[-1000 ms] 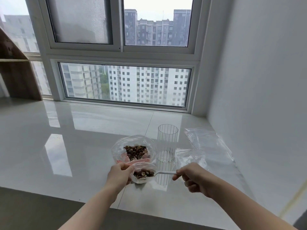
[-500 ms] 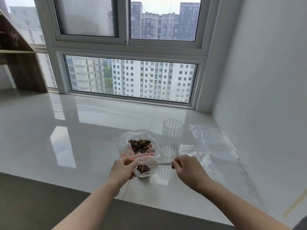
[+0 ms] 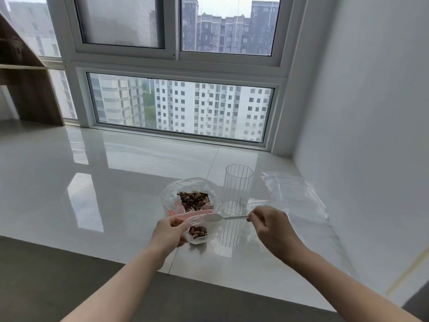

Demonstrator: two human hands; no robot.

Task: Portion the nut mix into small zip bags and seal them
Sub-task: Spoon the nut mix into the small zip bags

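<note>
1. Gripping the near rim of a small zip bag (image 3: 199, 233) just below the middle of the frame, the left hand (image 3: 169, 233) is curling its fingers and thumb round the plastic and holding the mouth open.
2. The small zip bag is sitting with a low heap of nut mix (image 3: 197, 231) in its bottom, hanging from the left hand just over the glossy white counter (image 3: 104, 182).
3. The right hand (image 3: 270, 228), right of centre, is pinching the handle end of a white plastic spoon (image 3: 219, 218) between thumb and fingers.
4. The spoon is lying almost level, its bowl pointing left and sitting over the open mouth of the small bag; whether anything is lying in the bowl cannot be told.
5. Just above the small bag in the frame, a larger clear bag (image 3: 190, 198) is standing open on the counter, holding the bulk of the dark nuts, with something pink showing at its near side.
6. A ribbed clear glass (image 3: 238, 189) is standing upright just right of the larger bag, above the spoon.
7. Sheets of clear plastic bags (image 3: 294, 196) are lying flat at the right of the frame, near the white wall (image 3: 371, 112).
8. A wide window (image 3: 181, 105) is filling the upper part of the frame, and a wooden shelf unit (image 3: 25, 84) is standing at the upper left.
</note>
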